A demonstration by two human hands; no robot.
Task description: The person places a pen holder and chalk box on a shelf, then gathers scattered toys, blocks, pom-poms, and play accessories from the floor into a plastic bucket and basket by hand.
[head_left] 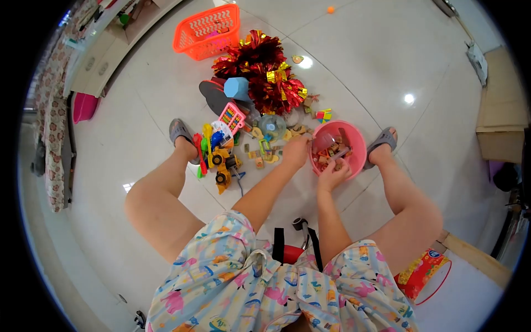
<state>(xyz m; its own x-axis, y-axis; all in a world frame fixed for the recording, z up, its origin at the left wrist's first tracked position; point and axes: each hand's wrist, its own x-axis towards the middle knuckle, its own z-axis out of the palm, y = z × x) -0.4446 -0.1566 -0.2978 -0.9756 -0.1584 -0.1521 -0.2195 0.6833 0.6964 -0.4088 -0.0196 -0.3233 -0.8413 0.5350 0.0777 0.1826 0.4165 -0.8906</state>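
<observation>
A pink bucket [358, 140] stands on the floor between my feet with several small wooden blocks [335, 148] in it. At its left rim, my left hand [297, 151] is closed, its fingertips on the edge. My right hand [334, 176] reaches over the near rim with curled fingers around something slim and pale that I cannot make out. Left of the bucket lie loose wooden pieces [259, 162], a clear round container [272, 127] and a small multicoloured cube [323, 115].
A yellow toy digger [223, 167], a pink abacus [232, 116], a blue block [237, 88] and red tinsel pom-poms [276, 83] spread leftward. Behind them stands an orange basket [206, 30]. An orange ball [331, 10] lies far off. A red-yellow bucket [423, 275] sits at lower right.
</observation>
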